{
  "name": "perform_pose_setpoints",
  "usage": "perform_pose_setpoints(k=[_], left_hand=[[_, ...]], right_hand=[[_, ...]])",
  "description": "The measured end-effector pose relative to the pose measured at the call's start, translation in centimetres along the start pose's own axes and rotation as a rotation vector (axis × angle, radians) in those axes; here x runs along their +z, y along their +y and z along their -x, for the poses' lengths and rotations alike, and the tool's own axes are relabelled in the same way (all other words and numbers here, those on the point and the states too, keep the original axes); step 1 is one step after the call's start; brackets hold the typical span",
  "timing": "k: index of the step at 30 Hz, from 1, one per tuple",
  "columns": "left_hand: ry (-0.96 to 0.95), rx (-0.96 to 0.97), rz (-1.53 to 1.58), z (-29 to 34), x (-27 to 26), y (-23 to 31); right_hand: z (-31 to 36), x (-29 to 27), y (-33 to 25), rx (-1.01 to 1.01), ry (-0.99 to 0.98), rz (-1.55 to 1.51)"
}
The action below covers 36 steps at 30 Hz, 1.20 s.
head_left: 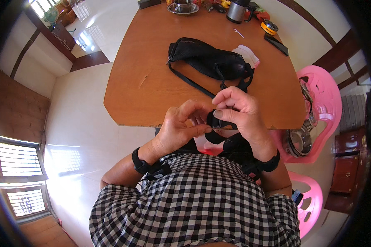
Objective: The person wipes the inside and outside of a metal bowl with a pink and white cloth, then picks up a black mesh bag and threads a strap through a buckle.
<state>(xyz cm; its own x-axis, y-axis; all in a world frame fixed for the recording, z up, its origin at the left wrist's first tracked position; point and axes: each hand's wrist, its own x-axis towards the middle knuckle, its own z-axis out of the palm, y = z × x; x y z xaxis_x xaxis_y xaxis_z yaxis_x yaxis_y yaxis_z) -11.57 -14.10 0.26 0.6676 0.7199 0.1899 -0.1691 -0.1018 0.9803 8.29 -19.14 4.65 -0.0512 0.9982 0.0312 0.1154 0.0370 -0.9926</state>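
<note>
A black mesh bag lies on the wooden table in front of me, and its long black strap runs toward my hands. Just past the table's near edge, my right hand pinches a webbing strap with a dark slider buckle between thumb and fingers. My left hand is curled at the left side of the same piece, its thumb and fingertips pressed to the webbing. A loop of strap hangs below the buckle. My fingers partly cover the buckle, so how the webbing threads through it is hidden.
The brown table carries a pink-and-white cloth, a black phone, a yellow-and-black round tin, a steel mug and a bowl on a saucer. A pink chair on the right holds metal pots.
</note>
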Motion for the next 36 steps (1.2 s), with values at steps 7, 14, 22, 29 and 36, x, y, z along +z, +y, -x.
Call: perform_pose_setpoints(k=[7, 14, 22, 29, 36], left_hand=[[-0.057, 0.08, -0.342, -0.6, -0.3, 1.3], [-0.186, 0.082, -0.37, -0.3, -0.2, 0.7], [-0.131, 0.108, -0.481, -0.6, 0.4, 1.4], [-0.157, 0.133, -0.57, -1.4, 0.3, 1.1], [-0.185, 0.634, -0.872, -1.5, 0.2, -0.4]], right_hand=[[0.2, 0.5, -0.1, 0.061, 0.068, -0.189], [0.3, 0.8, 2.2, 0.164, 0.044, -0.43], [-0.6, 0.7, 2.2, 0.131, 0.101, -0.33], [-1.1, 0.1, 2.6, 0.204, 0.128, -0.372], [-0.9, 0.7, 3.5, 0.292, 0.151, -0.463]])
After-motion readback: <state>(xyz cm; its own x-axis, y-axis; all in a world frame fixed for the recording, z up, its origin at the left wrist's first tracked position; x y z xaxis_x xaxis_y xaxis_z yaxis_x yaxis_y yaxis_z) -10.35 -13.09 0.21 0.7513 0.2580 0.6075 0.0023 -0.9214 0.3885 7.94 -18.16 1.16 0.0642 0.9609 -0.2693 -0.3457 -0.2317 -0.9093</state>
